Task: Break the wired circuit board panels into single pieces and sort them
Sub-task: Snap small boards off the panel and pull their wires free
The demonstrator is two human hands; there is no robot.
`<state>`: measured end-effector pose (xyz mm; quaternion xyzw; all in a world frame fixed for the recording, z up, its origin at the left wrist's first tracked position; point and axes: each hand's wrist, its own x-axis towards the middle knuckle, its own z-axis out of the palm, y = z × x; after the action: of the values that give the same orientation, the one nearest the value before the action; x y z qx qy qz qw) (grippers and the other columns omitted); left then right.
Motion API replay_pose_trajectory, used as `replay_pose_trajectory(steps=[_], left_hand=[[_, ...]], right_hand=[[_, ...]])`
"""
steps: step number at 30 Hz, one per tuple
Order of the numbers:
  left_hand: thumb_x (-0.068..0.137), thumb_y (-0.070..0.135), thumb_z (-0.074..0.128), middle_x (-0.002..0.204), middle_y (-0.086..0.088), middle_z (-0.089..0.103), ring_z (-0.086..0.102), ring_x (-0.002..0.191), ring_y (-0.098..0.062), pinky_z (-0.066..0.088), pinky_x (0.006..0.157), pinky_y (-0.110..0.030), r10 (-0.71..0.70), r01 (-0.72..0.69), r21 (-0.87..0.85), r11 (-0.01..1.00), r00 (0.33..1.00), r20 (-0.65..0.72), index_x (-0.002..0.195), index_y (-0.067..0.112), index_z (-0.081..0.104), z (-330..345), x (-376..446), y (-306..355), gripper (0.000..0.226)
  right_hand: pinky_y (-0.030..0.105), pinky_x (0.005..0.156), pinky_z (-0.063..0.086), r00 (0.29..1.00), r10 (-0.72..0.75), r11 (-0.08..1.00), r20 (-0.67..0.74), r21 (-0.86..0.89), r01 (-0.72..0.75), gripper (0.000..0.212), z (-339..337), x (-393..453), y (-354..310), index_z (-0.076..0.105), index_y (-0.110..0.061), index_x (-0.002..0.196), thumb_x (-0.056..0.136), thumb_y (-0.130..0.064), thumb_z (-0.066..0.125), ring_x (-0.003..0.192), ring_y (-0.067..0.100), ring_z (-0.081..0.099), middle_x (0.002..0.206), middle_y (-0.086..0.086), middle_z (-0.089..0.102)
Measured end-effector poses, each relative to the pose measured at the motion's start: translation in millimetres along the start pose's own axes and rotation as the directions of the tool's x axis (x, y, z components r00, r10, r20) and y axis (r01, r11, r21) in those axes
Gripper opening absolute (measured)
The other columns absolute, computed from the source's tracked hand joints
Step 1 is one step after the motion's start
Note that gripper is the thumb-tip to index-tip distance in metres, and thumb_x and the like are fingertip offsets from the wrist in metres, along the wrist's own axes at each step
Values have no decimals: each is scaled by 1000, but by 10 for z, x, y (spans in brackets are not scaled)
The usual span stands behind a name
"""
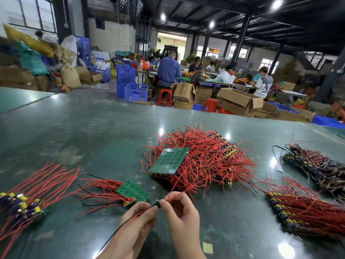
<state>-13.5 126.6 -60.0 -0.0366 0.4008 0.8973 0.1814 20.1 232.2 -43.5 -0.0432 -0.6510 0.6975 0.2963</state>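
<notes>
Both hands pinch one small green board piece [156, 203] with red and black wires, low in the middle of the view. My left hand [137, 219] holds its left side, my right hand [180, 212] its right side and a red wire. Just left of them a partial green panel [133, 191] lies face down with wires trailing left. A full panel [169, 160] rests on a big heap of red-wired panels [207, 157]. Sorted single pieces with yellow and blue parts [22, 204] lie at far left.
The dark green glossy table [93, 131] carries two more wired panel stacks at right [306, 210] and far right [317, 165]. Beyond the far edge are cardboard boxes [239, 101], blue crates [130, 85], red stools and several people seated at another bench.
</notes>
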Motion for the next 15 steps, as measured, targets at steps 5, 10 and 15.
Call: replay_pose_trajectory(steps=[5, 10, 15], left_hand=[[79, -10, 58, 62, -8, 64, 60, 49, -10, 52, 49, -20, -59, 59, -9, 998, 998, 20, 85, 2, 58, -4, 21, 25, 14], [73, -4, 64, 52, -1, 56, 52, 43, -6, 46, 43, -18, -42, 38, 100, 994, 998, 38, 73, 5, 51, -8, 18, 69, 15], [72, -4, 69, 49, 1, 45, 40, 38, -3, 33, 37, -14, 44, -41, 160, 986, 999, -16, 62, 12, 48, 16, 20, 79, 29]], right_hand=[[21, 69, 50, 979, 118, 984, 166, 112, -137, 27, -3, 48, -16, 53, -6, 72, 79, 18, 62, 69, 10, 59, 69, 1, 64], [17, 64, 46, 990, 124, 989, 63, 70, -129, 26, -46, 94, -64, 54, -8, 69, 77, 12, 67, 63, 6, 58, 63, -1, 63], [16, 58, 42, 996, 76, 997, -53, 0, -76, 33, -75, 111, -47, 47, -10, 64, 74, 9, 72, 58, 8, 55, 59, -2, 55]])
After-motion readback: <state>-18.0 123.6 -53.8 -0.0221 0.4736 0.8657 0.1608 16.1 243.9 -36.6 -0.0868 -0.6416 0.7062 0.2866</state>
